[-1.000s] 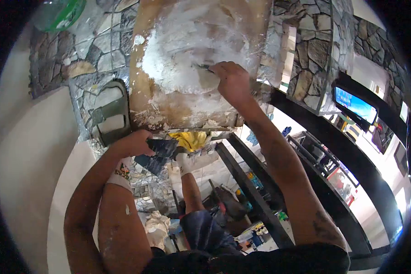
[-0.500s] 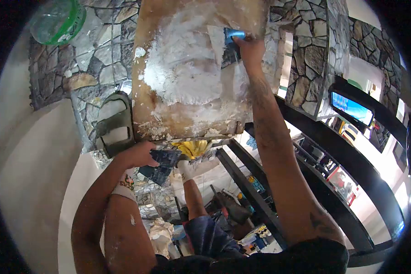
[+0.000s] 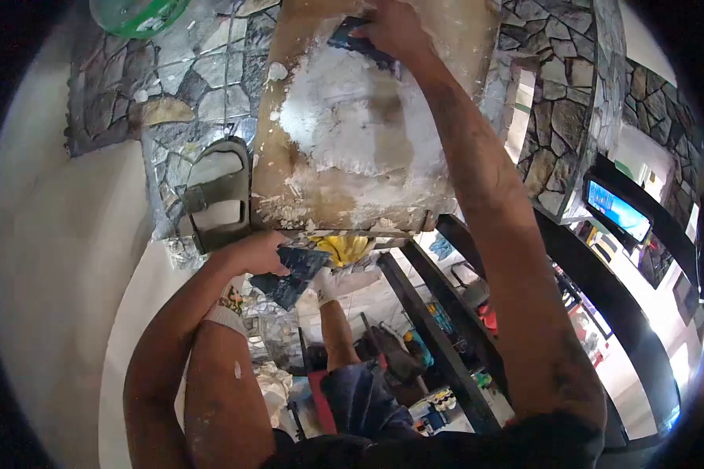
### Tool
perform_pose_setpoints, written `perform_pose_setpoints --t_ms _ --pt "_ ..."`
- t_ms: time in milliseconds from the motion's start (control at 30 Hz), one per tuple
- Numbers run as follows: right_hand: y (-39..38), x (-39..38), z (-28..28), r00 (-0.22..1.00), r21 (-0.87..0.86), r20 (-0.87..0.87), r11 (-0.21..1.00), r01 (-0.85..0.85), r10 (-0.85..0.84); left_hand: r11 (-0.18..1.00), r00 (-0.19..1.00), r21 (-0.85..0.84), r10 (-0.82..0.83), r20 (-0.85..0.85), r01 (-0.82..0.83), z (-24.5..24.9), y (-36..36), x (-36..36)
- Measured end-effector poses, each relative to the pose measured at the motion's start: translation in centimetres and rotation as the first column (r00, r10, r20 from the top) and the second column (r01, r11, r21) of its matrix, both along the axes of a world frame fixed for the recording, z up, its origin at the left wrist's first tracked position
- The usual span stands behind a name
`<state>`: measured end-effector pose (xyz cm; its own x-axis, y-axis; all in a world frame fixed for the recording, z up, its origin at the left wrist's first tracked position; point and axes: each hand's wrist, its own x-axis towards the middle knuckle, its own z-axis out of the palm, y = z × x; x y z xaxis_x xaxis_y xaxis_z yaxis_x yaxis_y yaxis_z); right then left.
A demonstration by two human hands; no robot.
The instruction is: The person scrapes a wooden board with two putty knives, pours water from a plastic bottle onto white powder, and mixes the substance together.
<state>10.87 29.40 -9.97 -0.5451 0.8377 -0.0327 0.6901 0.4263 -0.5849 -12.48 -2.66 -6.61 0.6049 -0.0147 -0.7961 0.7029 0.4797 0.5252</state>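
A wooden board (image 3: 281, 176) smeared with white putty (image 3: 328, 117) lies in front of me. At its far part, my right hand (image 3: 397, 30) grips a dark blue putty knife (image 3: 358, 39), its blade on or just over the smeared surface. My left hand (image 3: 260, 254) rests by the near left corner of the board, with its fingers closed on a dark, flat, scuffed spreader blade (image 3: 293, 277). A yellow cloth (image 3: 343, 248) shows just under the board's near edge, close to that blade.
An olive-grey object with two openings (image 3: 217, 203) lies left of the board on stone-patterned flooring (image 3: 176, 74). A clear tub with a green rim (image 3: 145, 19) stands at upper left. Dark beams (image 3: 438, 336) run at right above a lower level, near a lit screen (image 3: 618, 209).
My right hand and the putty knife have moved left and farther up the board, and the knife has turned. The view has shifted slightly. My left hand keeps its blade.
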Motion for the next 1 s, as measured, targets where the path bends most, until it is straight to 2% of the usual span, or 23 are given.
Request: perform_pose_setpoints --t_ms 100,200,300,367,400,433,467,533,600,667,800,833,1000 --pt "-0.7 -3.6 2.4 0.996 -0.298 -0.02 0.95 -0.093 0.091 0.999 1.0 0.046 -0.004 0.02 0.003 -0.6 -0.5 0.0" --pt "-1.8 -6.1 3.2 0.911 -0.204 0.266 0.942 -0.266 0.315 0.996 1.0 0.093 -0.008 0.015 0.007 -1.2 -0.9 -0.1" --pt "-3.4 -6.1 2.8 0.835 -0.144 0.249 0.871 -0.469 0.491 0.992 1.0 0.128 0.02 0.004 -0.02 -1.0 -1.2 -0.1" --pt "-4.7 -5.7 2.2 0.829 -0.135 0.285 0.876 -0.462 0.481 0.987 0.998 0.15 0.059 0.01 -0.06 -1.0 -1.3 -0.2" --pt "-5.3 -5.6 2.3 0.826 -0.129 0.303 0.879 -0.459 0.476 0.993 0.999 0.109 0.052 -0.003 -0.052 -0.7 -0.9 -0.2" --pt "-5.5 -5.5 3.6 0.813 -0.283 0.324 0.869 -0.405 0.484 0.997 0.999 0.067 0.046 -0.016 -0.045 -0.5 -0.5 -0.2" --pt "-6.2 -5.0 5.1 0.823 -0.246 0.288 0.868 -0.431 0.49 0.999 0.999 0.025 0.039 -0.028 -0.038 -0.2 -0.3 0.0" --pt "-8.0 -3.2 7.8 0.838 -0.168 0.216 0.864 -0.474 0.501 0.996 0.998 0.058 0.063 -0.021 -0.062 -0.4 -0.6 -0.1" --pt "-10.5 -1.1 9.2 0.797 -0.088 0.374 0.874 -0.478 0.474 0.995 0.996 0.044 0.087 -0.008 -0.086 -0.9 -1.1 -0.3" --pt "-12.9 1.7 9.6 0.84 0.002 0.3 0.88 -0.475 0.453 0.994 0.994 -0.017 0.11 0.01 -0.11 -2.1 -1.8 -0.4" --pt "-17.4 5.0 9.5 0.94 0.196 0.068 0.92 -0.341 0.334 0.992 0.991 0.072 0.102 0.081 -0.108 -2.8 -2.3 -0.5" --pt "-18.5 5.8 9.5 0.933 0.199 0.14 0.913 -0.355 0.333 0.993 0.992 0.061 0.094 0.08 -0.099 -2.2 -1.7 -0.5" --pt "-22.0 8.3 7.9 0.962 0.341 0.129 0.9 -0.27 0.24 0.994 0.993 0.075 0.07 0.095 -0.078 -3.5 -2.6 -0.6"
